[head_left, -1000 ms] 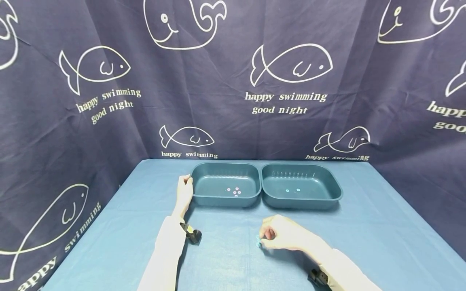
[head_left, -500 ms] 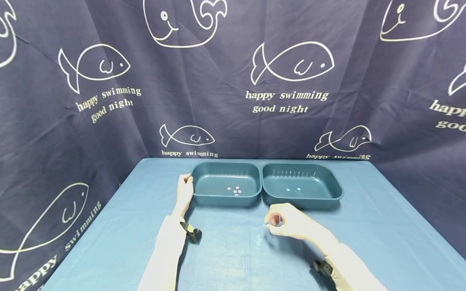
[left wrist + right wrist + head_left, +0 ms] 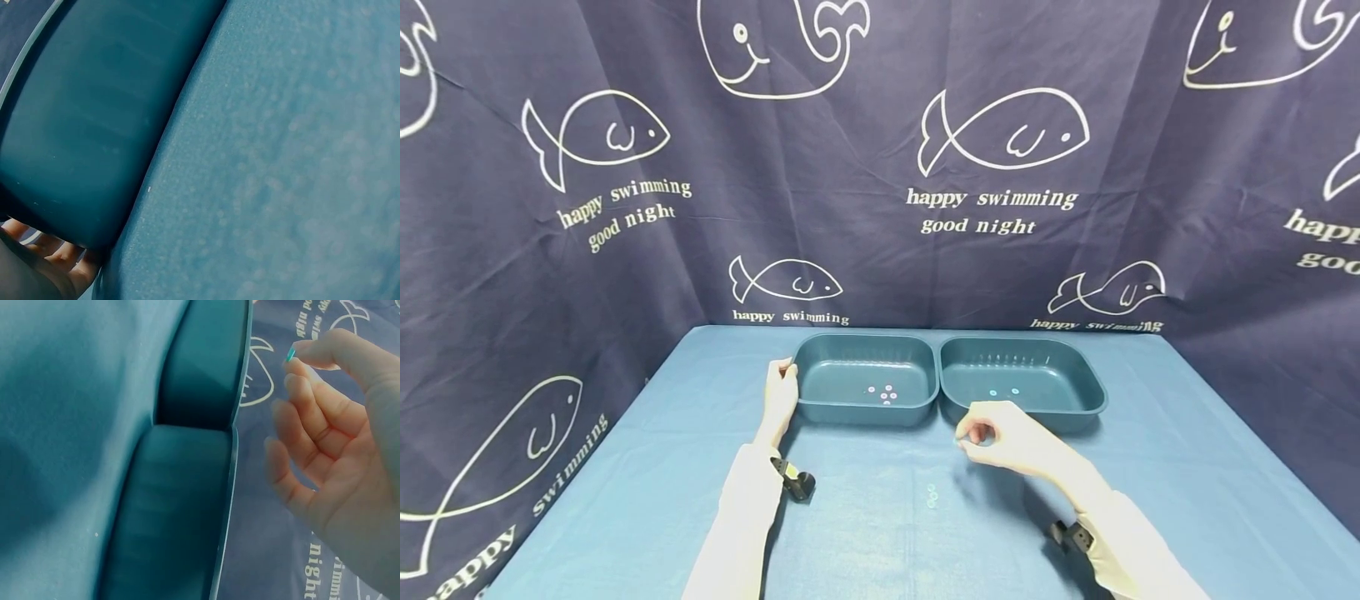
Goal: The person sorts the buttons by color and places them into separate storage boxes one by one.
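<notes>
My right hand [image 3: 1011,437] is raised in front of the right teal plastic box [image 3: 1022,417]. Its thumb and forefinger pinch a small turquoise button [image 3: 290,354], seen edge-on in the right wrist view; the other fingers are loosely bent. My left hand [image 3: 781,392] holds the left end of the left teal plastic box [image 3: 865,414], with its fingers [image 3: 65,255] against the outer wall. Several pink buttons [image 3: 883,396] lie in the left box. Two turquoise buttons [image 3: 1015,391] lie in the right one. A few turquoise buttons [image 3: 932,496] sit close together on the table.
The two boxes stand side by side, touching, near the back of the blue-covered table [image 3: 850,533]. Behind rises a dark blue curtain [image 3: 880,217] with white fish drawings and lettering. Each wrist wears a small black camera [image 3: 797,483].
My right hand has lifted off the small group of turquoise buttons and moved away and to the right, up to the right box's front wall. The left hand has stayed in place.
</notes>
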The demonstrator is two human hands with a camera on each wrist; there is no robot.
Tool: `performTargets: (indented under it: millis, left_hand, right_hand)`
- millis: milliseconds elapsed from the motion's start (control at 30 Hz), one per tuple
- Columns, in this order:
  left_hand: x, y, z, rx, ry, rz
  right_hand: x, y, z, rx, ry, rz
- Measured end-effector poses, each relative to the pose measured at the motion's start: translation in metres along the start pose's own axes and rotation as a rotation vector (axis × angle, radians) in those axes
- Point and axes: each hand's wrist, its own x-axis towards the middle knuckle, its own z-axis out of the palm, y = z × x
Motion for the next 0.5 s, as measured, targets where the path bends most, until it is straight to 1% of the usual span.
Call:
performTargets:
  millis: [67,233,500]
  left_hand:
    - [0.001,-0.001,0.000,0.000,-0.001,-0.003]
    - [0.001,-0.002,-0.001,0.010,0.002,-0.003]
    - [0.000,0.000,-0.001,0.018,-0.007,-0.026]
  right_hand:
    - [0.002,0.002,-0.002,-0.015,0.018,-0.014]
    - [0.006,0.008,-0.007,-0.021,0.051,-0.010]
    - [0.009,0.017,-0.018,0.034,0.064,0.053]
